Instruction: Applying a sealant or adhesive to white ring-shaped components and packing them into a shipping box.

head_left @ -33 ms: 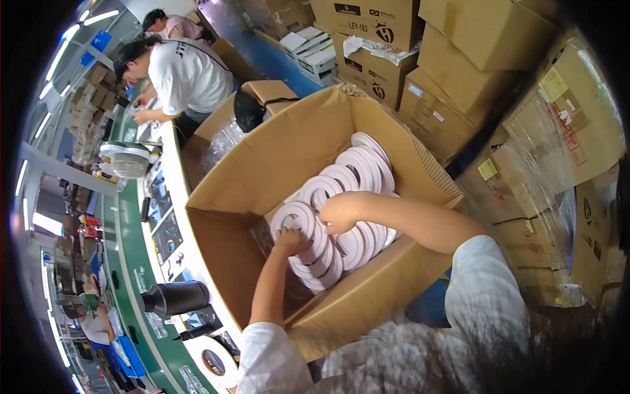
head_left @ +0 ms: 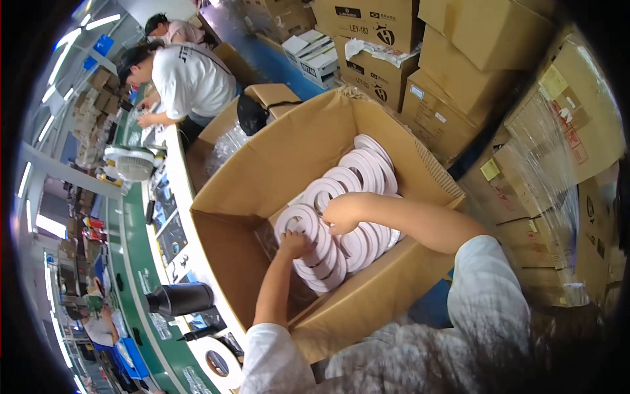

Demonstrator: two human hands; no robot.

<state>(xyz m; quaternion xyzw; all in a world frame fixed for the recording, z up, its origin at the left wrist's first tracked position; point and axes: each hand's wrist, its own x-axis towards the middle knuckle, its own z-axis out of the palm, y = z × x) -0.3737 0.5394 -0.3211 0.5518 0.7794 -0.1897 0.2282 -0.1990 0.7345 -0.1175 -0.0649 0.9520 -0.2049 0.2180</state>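
Note:
Inside a large open cardboard box (head_left: 236, 177) lie overlapping rows of flat, pale pinkish-white rings (head_left: 359, 162) with round holes. At the near left end of the rows, my left hand (head_left: 295, 243) is closed on the front ring (head_left: 289, 220), its fingers curled at the hole. My right hand (head_left: 344, 213) reaches in from the right, just beyond the left one. Its fingers are bent and pinched together against the rings in the middle; what lies between the fingertips is hidden.
Along the left runs a green-topped workbench (head_left: 134, 246) with a white edge, carrying a black bottle (head_left: 180, 299), a white roll (head_left: 215, 363) and a small fan (head_left: 131, 164). Stacked cartons (head_left: 387, 39) rise behind and to the right. A person in white (head_left: 190, 75) works at the bench.
The whole view has shifted very slightly, so the box and bench sit a little further right. Both hands stay at the same places on the rings.

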